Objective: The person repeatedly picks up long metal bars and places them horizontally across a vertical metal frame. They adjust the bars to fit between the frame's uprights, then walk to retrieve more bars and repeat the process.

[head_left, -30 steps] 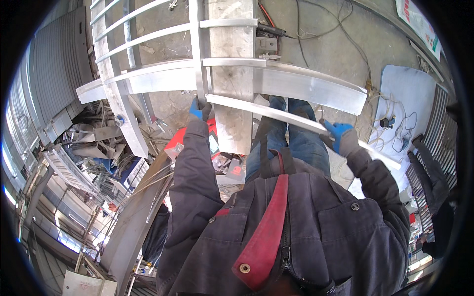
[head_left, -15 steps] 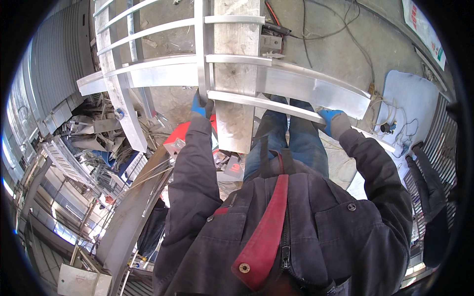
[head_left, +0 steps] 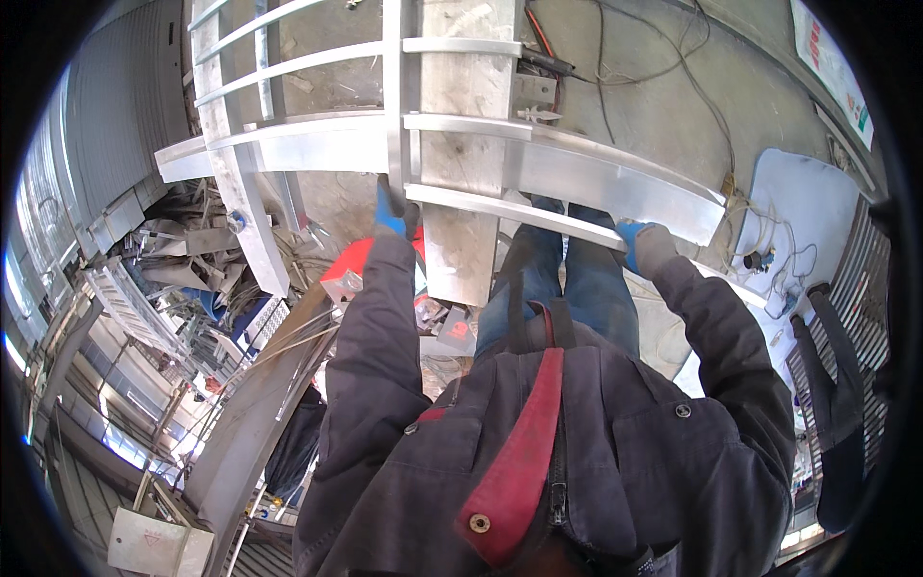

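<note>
A frame of shiny metal bars lies across pale supporting beams in front of me. My left hand (head_left: 390, 213), in a blue and dark glove, is closed round the near end of the metal upright (head_left: 393, 106); its fingertips are partly hidden. In a similar glove, my right hand (head_left: 644, 245) grips the right end of a thin metal bar (head_left: 514, 206). That bar runs from the upright over the near end of a wide beam (head_left: 460, 250). Beyond it, a shorter bar (head_left: 466, 125) lies along a broad metal channel (head_left: 615, 179).
Scrap metal pieces (head_left: 187, 252) are heaped at the left, beside a second beam (head_left: 252, 216). A red box (head_left: 354, 262) stands below my left hand. Cables (head_left: 683, 58) and a tool with a dark handle (head_left: 548, 62) lie on the floor beyond; a pale board (head_left: 793, 207) is at the right.
The scene sits slightly lower in the view. Both hands keep their holds, and the metal pieces show no clear shift against each other.
</note>
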`<action>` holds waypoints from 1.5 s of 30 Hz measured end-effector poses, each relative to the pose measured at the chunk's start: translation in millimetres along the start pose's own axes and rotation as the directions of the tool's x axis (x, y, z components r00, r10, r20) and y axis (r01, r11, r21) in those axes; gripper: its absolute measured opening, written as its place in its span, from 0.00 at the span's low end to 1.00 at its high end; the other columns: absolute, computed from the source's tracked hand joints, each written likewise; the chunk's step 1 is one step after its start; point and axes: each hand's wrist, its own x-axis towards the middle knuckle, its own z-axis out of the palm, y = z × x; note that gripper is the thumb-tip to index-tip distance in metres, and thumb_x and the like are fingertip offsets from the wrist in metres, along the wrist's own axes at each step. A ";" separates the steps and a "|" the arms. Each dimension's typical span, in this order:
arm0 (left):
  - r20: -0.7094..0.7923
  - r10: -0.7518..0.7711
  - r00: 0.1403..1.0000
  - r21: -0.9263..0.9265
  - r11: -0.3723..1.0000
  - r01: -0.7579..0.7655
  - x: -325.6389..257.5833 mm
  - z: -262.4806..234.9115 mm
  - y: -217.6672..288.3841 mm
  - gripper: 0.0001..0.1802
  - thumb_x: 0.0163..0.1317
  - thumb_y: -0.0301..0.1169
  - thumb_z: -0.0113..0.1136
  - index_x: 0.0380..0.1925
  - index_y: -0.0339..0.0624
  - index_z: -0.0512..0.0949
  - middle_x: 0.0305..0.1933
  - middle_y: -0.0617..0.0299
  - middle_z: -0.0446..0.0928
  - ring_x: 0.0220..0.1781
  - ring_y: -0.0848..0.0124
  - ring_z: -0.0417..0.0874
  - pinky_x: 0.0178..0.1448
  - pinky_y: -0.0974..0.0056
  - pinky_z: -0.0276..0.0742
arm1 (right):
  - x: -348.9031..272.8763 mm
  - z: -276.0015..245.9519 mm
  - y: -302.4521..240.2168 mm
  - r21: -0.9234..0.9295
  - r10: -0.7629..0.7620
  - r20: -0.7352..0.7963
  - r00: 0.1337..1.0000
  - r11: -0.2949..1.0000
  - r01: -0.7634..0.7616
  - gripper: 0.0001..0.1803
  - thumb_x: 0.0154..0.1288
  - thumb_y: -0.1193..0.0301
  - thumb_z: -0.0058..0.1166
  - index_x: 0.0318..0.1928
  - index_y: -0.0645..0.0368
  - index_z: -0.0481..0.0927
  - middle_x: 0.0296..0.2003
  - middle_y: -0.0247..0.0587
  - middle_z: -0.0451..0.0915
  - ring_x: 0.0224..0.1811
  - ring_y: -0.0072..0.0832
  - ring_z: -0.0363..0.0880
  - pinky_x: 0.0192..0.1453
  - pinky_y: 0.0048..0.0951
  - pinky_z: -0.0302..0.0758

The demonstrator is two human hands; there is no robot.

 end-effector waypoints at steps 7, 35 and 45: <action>-0.029 0.134 0.991 -0.149 0.979 -0.136 10.0 1.8 -21.3 0.52 0.57 0.09 0.48 0.81 0.36 0.40 0.83 0.47 0.49 0.83 0.59 0.53 0.82 0.62 0.50 | 23.9 -5.6 -24.5 0.005 -0.055 -0.063 0.997 0.998 0.055 0.16 0.62 0.68 0.59 0.51 0.52 0.82 0.39 0.49 0.87 0.43 0.47 0.87 0.48 0.45 0.82; 0.017 -0.196 0.981 -0.228 0.954 0.194 -7.5 5.2 25.4 0.50 0.59 0.10 0.49 0.81 0.51 0.50 0.77 0.48 0.63 0.64 0.62 0.74 0.55 0.70 0.75 | 40.2 34.7 -23.4 0.122 0.018 -0.249 0.968 0.992 0.013 0.19 0.63 0.58 0.63 0.52 0.51 0.85 0.39 0.51 0.87 0.42 0.50 0.87 0.48 0.49 0.81; -0.033 -0.134 0.990 -0.081 0.988 0.131 1.3 4.0 11.8 0.49 0.59 0.11 0.53 0.81 0.54 0.53 0.68 0.50 0.72 0.55 0.60 0.79 0.50 0.66 0.78 | 93.1 -38.2 -129.6 0.143 -0.052 -0.271 0.961 0.985 0.093 0.26 0.65 0.48 0.61 0.56 0.50 0.82 0.45 0.50 0.87 0.49 0.48 0.87 0.54 0.46 0.81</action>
